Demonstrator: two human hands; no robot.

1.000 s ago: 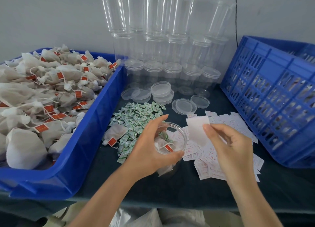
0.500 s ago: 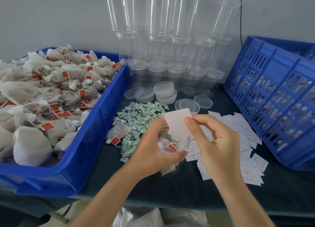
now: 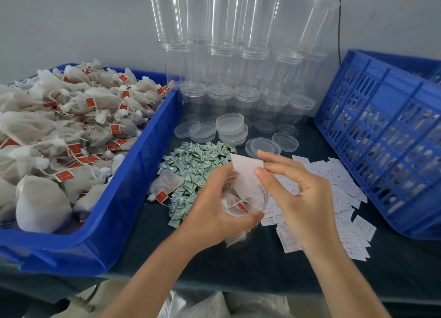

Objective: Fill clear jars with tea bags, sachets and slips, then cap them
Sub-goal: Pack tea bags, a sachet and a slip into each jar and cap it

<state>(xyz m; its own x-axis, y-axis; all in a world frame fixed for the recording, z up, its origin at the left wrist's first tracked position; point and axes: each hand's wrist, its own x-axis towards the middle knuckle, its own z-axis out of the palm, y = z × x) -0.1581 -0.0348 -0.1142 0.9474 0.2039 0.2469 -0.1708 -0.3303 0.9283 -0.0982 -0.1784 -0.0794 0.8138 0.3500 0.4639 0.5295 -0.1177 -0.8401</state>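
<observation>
My left hand grips a clear jar near the table's front; tea bags with red tags lie inside it. My right hand pinches a white paper slip whose lower end dips into the jar's mouth. Green-and-white sachets are heaped just behind the jar, with one loose tea bag beside them. More white slips are scattered to the right. Loose clear lids lie behind the sachets.
A blue bin piled with tea bags fills the left side. Rows of stacked clear jars stand against the back wall. A blue slatted crate stands at the right. The table's front edge is just below my forearms.
My right hand carried the slip leftward from over the slip pile to the jar, and the slip's lower end now enters the jar's mouth. My left hand kept hold of the jar.
</observation>
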